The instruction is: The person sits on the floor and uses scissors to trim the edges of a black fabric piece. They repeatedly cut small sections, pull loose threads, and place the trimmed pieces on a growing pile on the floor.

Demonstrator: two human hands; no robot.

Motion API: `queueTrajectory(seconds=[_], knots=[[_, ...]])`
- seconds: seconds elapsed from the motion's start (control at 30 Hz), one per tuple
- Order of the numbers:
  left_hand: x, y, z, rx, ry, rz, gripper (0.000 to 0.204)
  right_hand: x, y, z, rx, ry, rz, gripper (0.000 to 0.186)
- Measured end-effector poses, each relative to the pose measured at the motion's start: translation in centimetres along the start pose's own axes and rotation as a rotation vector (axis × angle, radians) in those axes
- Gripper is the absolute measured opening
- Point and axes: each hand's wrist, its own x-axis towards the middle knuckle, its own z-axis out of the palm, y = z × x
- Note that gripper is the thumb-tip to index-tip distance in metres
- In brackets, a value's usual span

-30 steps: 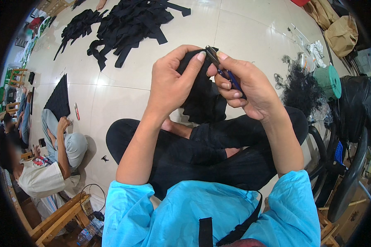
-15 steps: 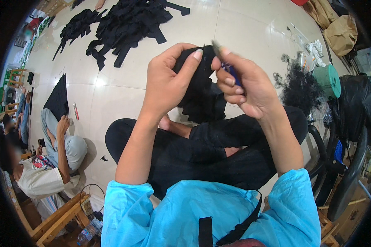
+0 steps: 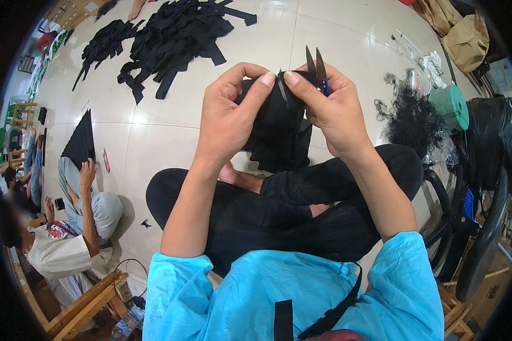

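Head view, looking down on a seated person in a blue top and black trousers, legs crossed on a pale tiled floor point(image 3: 170, 122). In the upper centre of the frame the left hand point(image 3: 227, 122) and the right hand point(image 3: 333, 113) meet over a piece of black fabric point(image 3: 279, 133). The left hand is clenched on the fabric's left edge, thumb tip pressed on its top. The right hand pinches the fabric's top edge with its thumb while also gripping a pair of thread snips point(image 3: 317, 68), whose two blades point up and stand slightly apart.

Handling, as a judgement: the fabric appears light, soft and limp; its lower part hangs in folds toward the lap, so it likely needs support at two points along an edge to stay taut. It does not look slippery or fragile. The snips are small, rigid and sharp; they are best held by the handle, blades away from the fingers.

Hidden or unclear: the snips' handle is buried in the right palm, with only a trace of blue showing. What part of the fabric is being worked cannot be made out, black on black. The fingers behind the fabric are concealed.

Surroundings: a heap of black fabric strips point(image 3: 176, 34) at upper left; a seated co-worker point(image 3: 74, 221) at lower left; a green spool point(image 3: 450, 105) and dark thread waste point(image 3: 409, 116) at right.
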Motion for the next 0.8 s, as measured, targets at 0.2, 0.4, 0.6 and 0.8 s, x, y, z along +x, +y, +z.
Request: queueTrajectory(seconds=[0.2, 0.4, 0.6, 0.8], knots=[[-0.4, 0.1, 1.2, -0.122, 0.083, -0.069, 0.017, -0.2, 0.5, 0.7, 0.209, 0.091, 0.067, 0.010], [-0.4, 0.5, 1.2, -0.182, 0.093, -0.115, 0.019, -0.4, 0.5, 0.7, 0.229, 0.081, 0.046, 0.007], [-0.4, 0.9, 1.1, -0.116, 0.047, -0.137, 0.021, -0.2, 0.0, 0.6, 0.204, 0.100, 0.093, 0.013], [0.0, 0.2, 0.4, -0.063, 0.089, -0.088, 0.025, 1.0, -0.1, -0.1, -0.171, 0.297, -0.208, 0.039]])
